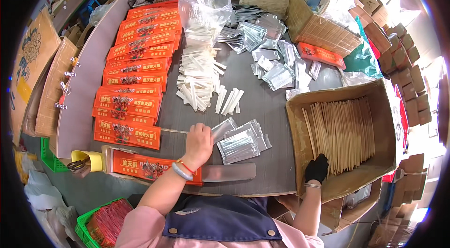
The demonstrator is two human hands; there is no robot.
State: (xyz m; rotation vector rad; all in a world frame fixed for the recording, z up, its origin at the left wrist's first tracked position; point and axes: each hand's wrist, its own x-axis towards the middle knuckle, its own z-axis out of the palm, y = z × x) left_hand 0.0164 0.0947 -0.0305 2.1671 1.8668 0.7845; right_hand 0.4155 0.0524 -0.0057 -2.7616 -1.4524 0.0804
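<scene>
Black-gloved right hand at wooden sticks, left hand beside silver sachets, seemingly gathering; can't tell either grip's closure; next probably calls for pinching.

We count two hands, the left hand near seven o'clock and the right hand at four; one yellow cup and one pair of scissors past eight; two apron buttons around six; one box towards four, its sticks beyond our counting.
</scene>
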